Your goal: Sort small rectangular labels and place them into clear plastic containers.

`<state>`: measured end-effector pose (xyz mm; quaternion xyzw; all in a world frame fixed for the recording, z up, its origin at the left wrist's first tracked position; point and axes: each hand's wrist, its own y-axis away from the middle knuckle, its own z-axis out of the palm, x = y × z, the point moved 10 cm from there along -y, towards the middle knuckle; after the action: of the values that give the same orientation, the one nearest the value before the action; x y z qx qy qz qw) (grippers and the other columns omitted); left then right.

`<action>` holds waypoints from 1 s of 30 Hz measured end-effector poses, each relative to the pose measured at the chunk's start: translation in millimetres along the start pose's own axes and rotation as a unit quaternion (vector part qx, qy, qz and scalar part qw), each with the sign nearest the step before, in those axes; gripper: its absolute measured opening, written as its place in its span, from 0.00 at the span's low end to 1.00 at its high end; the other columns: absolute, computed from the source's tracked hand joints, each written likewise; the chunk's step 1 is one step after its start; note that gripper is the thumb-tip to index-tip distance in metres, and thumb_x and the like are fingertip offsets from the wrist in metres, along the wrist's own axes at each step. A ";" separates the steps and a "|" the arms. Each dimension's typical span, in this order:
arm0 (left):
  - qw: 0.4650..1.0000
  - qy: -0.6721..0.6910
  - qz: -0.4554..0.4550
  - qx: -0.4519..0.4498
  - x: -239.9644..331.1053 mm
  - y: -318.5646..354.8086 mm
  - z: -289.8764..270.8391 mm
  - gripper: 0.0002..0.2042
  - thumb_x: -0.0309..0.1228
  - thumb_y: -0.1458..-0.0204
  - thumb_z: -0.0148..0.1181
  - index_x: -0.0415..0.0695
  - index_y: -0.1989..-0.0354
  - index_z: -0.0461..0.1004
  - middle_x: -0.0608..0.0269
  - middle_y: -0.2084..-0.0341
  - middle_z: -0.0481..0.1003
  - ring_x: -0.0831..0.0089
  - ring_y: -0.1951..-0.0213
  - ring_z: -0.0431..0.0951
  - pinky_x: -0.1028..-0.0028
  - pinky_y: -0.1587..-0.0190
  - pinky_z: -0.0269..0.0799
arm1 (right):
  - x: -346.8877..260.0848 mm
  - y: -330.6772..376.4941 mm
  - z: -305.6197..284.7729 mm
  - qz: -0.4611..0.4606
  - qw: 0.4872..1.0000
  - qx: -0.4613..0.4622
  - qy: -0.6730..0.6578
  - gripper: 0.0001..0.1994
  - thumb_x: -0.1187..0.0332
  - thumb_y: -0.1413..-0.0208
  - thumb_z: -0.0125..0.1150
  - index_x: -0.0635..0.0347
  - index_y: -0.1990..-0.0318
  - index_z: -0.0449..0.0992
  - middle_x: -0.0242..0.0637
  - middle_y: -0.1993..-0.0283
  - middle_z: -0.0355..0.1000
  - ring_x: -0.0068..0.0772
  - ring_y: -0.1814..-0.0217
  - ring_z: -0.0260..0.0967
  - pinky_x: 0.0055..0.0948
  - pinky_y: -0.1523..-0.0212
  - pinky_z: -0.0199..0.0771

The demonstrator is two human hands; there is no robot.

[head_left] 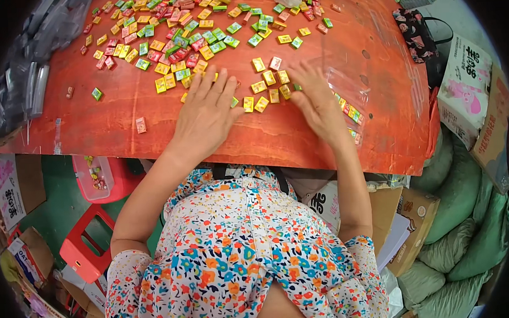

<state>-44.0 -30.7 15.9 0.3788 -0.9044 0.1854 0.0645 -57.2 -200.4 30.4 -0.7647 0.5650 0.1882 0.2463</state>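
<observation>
Many small candy-sized boxes in yellow, green, red and pink lie loose on the red tabletop (pixel 119 105). My left hand (pixel 207 108) is palm down over the near side of the pile, fingers stretched out, hiding some boxes beneath. Between my hands sits a loose cluster of mostly yellow boxes (pixel 258 87). My right hand (pixel 319 106) is at the cluster's right side, open, its fingers slightly blurred and close to a yellow box (pixel 285 92). Beside that wrist, a row of small boxes (pixel 350 109) lies lined up by clear plastic film (pixel 351 85).
Clear plastic sleeves (pixel 18 93) are heaped at the table's left edge. A floral black bag (pixel 415 35) and cartons (pixel 464 90) stand to the right, above green sacks (pixel 457 188). Below left are a red stool (pixel 87 242) and a clear tub (pixel 94 179) with small pieces.
</observation>
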 end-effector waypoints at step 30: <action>0.992 0.035 -0.088 0.087 -27.5 35.4 -44.0 0.12 0.32 0.52 0.66 0.42 0.63 0.73 0.59 0.71 0.68 0.61 0.65 0.72 0.62 0.63 0.69 | -90.0 -26.0 60.3 -0.119 0.986 0.027 0.115 0.18 0.68 0.54 0.68 0.56 0.53 0.75 0.35 0.57 0.72 0.39 0.57 0.69 0.38 0.57 0.66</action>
<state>-50.9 27.1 39.2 0.4539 -0.8455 0.2699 0.0790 -59.1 -89.2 36.9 -0.8362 0.4991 0.0524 0.2210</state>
